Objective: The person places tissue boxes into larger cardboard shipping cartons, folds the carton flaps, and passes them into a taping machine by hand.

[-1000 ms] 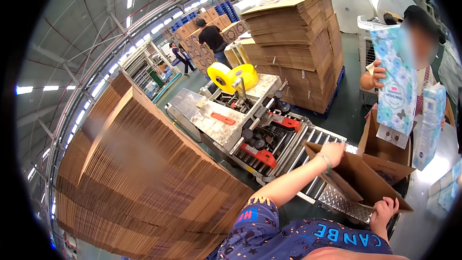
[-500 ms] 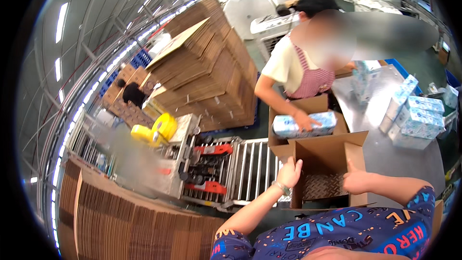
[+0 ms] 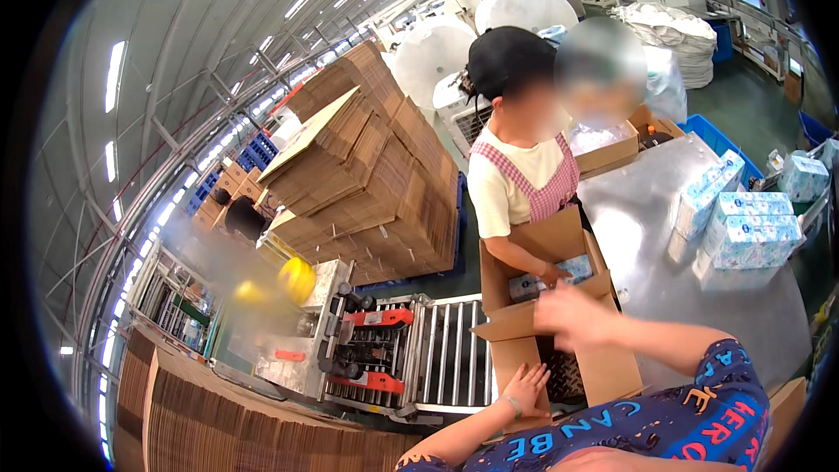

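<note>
The left hand (image 3: 524, 389) rests spread against the open brown cardboard box (image 3: 559, 332). The right hand (image 3: 572, 315) hovers blurred over its opening; whether it grips anything I cannot tell.

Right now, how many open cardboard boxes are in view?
2: one open cardboard box on the rollers by the wearer's hands, another box behind the co-worker. More may be hidden.

The open brown cardboard box (image 3: 559, 332) stands upright at the end of the roller conveyor (image 3: 446, 354), all top flaps folded outward. A blue-and-white wrapped pack (image 3: 546, 278) lies flat inside, against the far wall.
</note>
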